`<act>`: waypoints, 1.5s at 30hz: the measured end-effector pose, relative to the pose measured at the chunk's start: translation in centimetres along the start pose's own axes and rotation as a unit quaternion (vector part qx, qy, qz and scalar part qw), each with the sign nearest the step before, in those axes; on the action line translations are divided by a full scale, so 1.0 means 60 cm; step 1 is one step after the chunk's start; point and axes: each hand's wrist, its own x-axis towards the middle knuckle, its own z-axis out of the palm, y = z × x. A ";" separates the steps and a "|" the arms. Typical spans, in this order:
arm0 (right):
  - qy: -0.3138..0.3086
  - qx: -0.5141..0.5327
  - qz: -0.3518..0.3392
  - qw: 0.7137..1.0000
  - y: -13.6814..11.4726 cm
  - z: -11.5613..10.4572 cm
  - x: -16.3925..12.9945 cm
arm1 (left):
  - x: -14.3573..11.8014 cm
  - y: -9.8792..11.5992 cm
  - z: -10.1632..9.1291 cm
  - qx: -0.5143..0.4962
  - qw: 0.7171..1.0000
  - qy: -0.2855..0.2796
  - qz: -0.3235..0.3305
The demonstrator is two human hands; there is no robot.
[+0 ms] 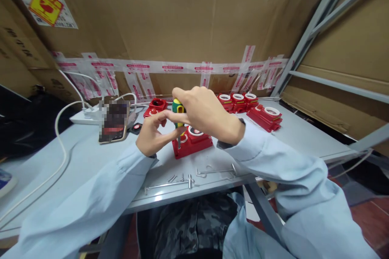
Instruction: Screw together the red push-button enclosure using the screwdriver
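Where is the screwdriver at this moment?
In the head view, the screwdriver stands upright at centre, gripped by the right hand, its tip on the red box, with the left hand beside it.

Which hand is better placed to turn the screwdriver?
The right hand, probably: it already wraps the green-and-yellow screwdriver handle from above, upright over the red plastic box. The left hand only has fingers by the shaft.

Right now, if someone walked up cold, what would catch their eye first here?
Probably the two hands at the table's centre: the right hand grips a green-and-yellow screwdriver upright over a red housing, and the left hand pinches near its shaft. Next, the row of matching red units behind, against tape-striped cardboard, and loose screws at the table's front edge.
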 end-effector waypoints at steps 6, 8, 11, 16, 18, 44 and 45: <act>-0.082 0.160 -0.120 0.976 0.026 -0.014 0.000 | 0.004 0.000 -0.007 0.039 0.998 -0.032 0.043; -0.109 0.204 -0.161 0.959 0.038 -0.023 0.001 | 0.005 0.003 -0.009 0.039 0.997 -0.048 0.038; -0.100 0.198 -0.162 0.961 0.046 -0.027 0.006 | 0.006 0.006 -0.010 0.043 0.996 -0.073 0.028; -0.084 0.140 -0.154 0.974 0.036 -0.025 0.015 | 0.001 -0.009 -0.007 0.091 0.983 -0.152 0.051; -0.086 0.120 -0.156 0.977 0.030 -0.026 0.017 | -0.004 -0.022 -0.003 0.115 0.964 -0.236 0.052; -0.068 0.143 -0.073 0.985 0.009 -0.019 0.000 | -0.014 -0.062 0.003 0.170 0.919 -0.346 0.086; -0.046 0.140 -0.048 0.988 0.003 -0.011 -0.002 | -0.013 -0.061 0.003 0.172 0.921 -0.339 0.088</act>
